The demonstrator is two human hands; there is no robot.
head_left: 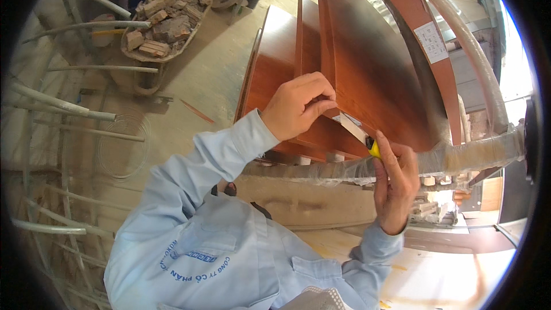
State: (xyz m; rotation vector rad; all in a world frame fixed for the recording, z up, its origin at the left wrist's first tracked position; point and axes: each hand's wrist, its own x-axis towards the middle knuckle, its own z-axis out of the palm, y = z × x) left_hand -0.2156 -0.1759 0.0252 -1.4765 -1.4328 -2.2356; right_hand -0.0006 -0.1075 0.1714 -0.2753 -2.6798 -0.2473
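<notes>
Yellow-and-black hand tool (375, 150) with flat pale blade (354, 128), clamped in fingers of the right hand (397, 177) beside reddish-brown wooden panels (373, 69); near the blade's tip, pinched-together fingers of the left hand (295, 106).

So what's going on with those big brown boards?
Someone in a blue shirt has a yellow tool, maybe a tape measure, in their right hand. Its pale strip points toward their left hand, which is curled near the edge of one board; I can't tell if it touches the strip. More boards are beside that one, and broken bricks are off to the left.
</notes>
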